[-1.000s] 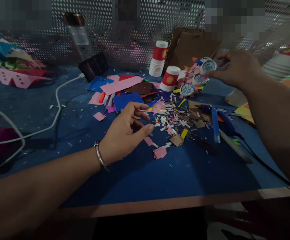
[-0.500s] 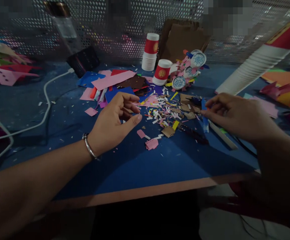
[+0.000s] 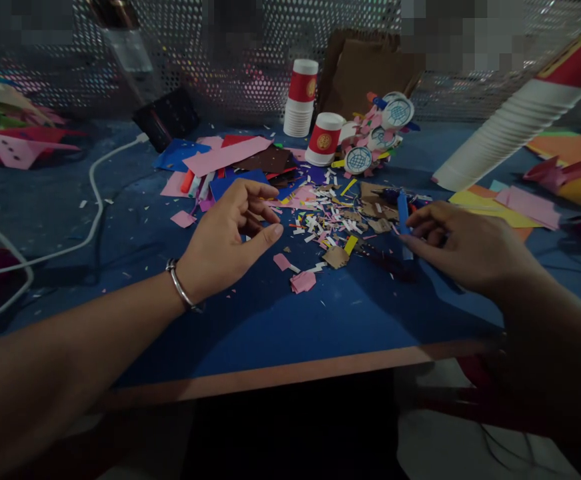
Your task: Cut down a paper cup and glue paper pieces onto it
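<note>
My left hand [image 3: 230, 233] rests on the blue table [image 3: 290, 320] with a metal bangle [image 3: 180, 288] on the wrist. Its fingers are loosely curled and apart, and nothing is in them. It lies just left of a heap of small paper scraps [image 3: 327, 230]. My right hand [image 3: 463, 245] lies low on the table to the right of the scraps. Its fingers are closed over a blue glue gun [image 3: 403, 212], most of which the hand hides. A craft piece of paper cups with pink petals and round printed discs [image 3: 377, 137] stands behind the scraps.
A red-and-white paper cup [image 3: 323, 139] and a stack of cups [image 3: 300, 100] stand at the back. A long cup stack [image 3: 510, 120] lies at the right. Coloured paper sheets [image 3: 230, 160], a white cable [image 3: 93, 207], brown cardboard [image 3: 365, 73] and a perforated metal wall [image 3: 250, 60] surround the work area.
My right hand let go of the cup craft at the back and came down to the blue glue gun by the scraps. My left hand stayed put.
</note>
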